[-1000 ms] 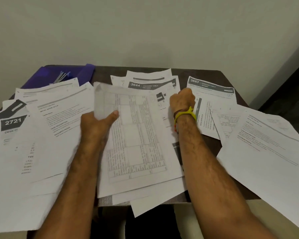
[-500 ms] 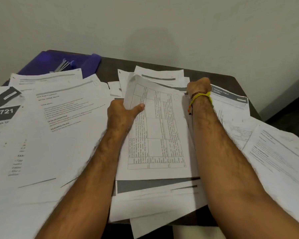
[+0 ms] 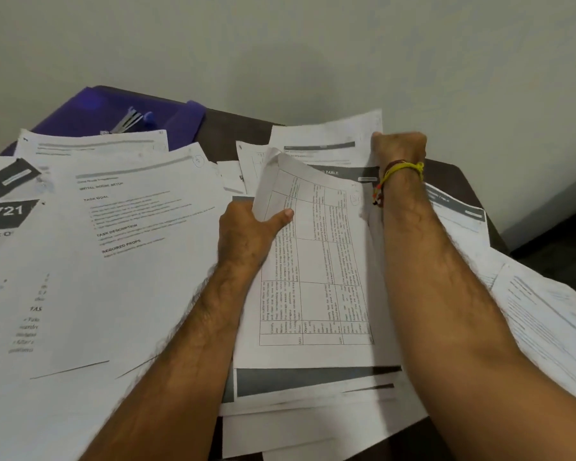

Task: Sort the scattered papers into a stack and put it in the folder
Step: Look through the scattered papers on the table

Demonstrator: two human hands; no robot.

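Head view: dark table [image 3: 233,134] under scattered papers [image 3: 140,247] (plain wall [image 3: 280,44] behind).

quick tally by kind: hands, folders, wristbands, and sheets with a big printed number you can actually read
hands: 2, the left hand gripping the table-grid sheet and the right hand gripping sheets at the far side
purple folder: 1
yellow wristband: 1
sheets with a readable big number: 1, the 2721 sheet
total: 5
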